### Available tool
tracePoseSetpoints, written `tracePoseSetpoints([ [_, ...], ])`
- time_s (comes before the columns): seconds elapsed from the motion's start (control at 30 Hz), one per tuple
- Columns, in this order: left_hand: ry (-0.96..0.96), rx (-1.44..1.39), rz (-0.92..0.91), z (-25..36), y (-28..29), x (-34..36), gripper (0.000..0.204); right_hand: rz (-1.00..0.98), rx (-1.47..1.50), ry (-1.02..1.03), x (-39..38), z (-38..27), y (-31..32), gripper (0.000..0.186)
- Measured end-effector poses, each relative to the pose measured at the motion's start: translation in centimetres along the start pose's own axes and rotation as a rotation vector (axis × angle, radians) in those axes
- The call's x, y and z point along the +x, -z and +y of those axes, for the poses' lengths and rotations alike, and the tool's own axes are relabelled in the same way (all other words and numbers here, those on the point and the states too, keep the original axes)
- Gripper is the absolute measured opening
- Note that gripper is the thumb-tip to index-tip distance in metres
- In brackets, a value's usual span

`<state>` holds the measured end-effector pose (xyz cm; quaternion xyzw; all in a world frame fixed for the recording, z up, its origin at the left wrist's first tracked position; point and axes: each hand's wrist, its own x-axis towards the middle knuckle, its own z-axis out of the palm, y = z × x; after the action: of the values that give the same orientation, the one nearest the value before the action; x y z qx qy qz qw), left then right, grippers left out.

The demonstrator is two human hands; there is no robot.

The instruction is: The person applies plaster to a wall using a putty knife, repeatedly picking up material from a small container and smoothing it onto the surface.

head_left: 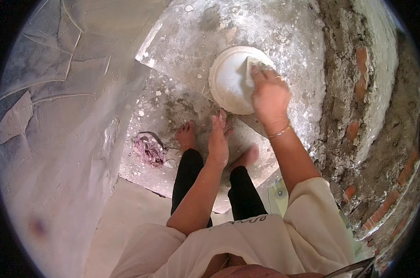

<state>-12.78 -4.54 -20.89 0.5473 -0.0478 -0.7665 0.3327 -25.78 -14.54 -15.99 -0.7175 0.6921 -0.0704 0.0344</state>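
Note:
A round white tub point(224, 88) with a pale, crusted rim stands on the rough grey floor in front of me. My right hand point(269, 95) reaches over its right side, fingers closed on a pale flat scraper point(250, 69) that lies against the white inside. Most of the scraper's outline is hidden by the fingers and their blur. Just short of the tub's near rim is my left hand point(219, 141), holding nothing, its fingers stretched out and apart.
A crumpled pinkish cloth point(149, 149) lies left of my bare feet. Smooth grey plaster wall point(71, 116) rises on the left. Along the right runs a rough wall point(344, 92) with exposed red brick. The floor slab has an edge point(145, 187) behind my feet.

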Motion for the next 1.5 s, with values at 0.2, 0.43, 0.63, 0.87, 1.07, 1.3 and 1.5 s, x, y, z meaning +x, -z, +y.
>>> tracePoseSetpoints([
  [0.2,-0.065,-0.030,-0.067,0.2,0.7,0.3,0.078,-0.325,0.106,0.009,-3.3,-4.2,0.4,0.035],
  [0.43,-0.018,-0.057,-0.024,-0.4,0.3,0.4,0.079,-0.269,-0.089,-0.004,-1.5,-0.1,1.0,0.026],
  [0.63,-0.012,-0.202,-0.135,-1.3,1.4,0.8,0.078,-0.341,0.086,0.062,-3.6,-5.7,0.4,0.018],
  [0.87,0.044,0.063,0.079,-1.0,0.6,0.8,0.070,-0.472,0.491,0.063,0.8,-1.8,0.3,0.028],
  [1.07,-0.032,0.111,-0.102,-0.2,0.6,0.1,0.077,-0.774,1.204,-0.529,4.6,3.3,-2.0,0.033],
  [1.3,-0.058,-0.012,0.106,-1.0,1.3,-0.3,0.077,-0.596,1.993,-0.796,7.2,-1.8,1.7,0.034],
  [1.5,-0.081,-0.081,0.255,-1.3,1.1,0.0,0.073,-0.303,2.306,-0.562,10.4,-8.8,4.1,0.041],
])
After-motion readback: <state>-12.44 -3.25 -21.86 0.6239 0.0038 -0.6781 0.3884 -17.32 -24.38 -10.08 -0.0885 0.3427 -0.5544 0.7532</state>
